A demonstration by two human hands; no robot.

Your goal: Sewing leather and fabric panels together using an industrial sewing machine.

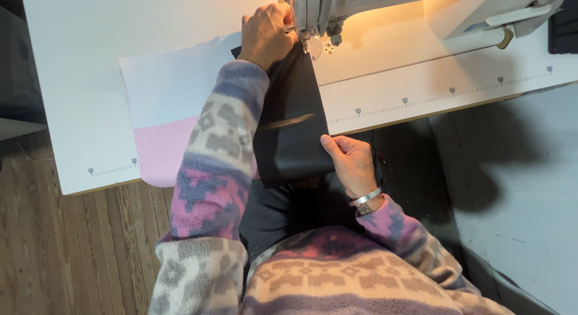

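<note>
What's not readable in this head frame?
- Needle and presser foot: hidden behind the left hand.
- Machine: upper body cut off by the top edge.
- Black fabric: far end hidden under left hand; near end drops past the table edge.
- Right hand: fingertips hidden under the fabric.

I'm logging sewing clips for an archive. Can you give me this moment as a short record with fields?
setting: white sewing table on a wooden floor
machine: white sewing machine, lamp lit
work piece: black fabric running under the machine head
left hand: pressing the fabric beside the needle area
right hand: gripping the fabric's near edge
also there: pink and white sheet under the left sleeve
</note>
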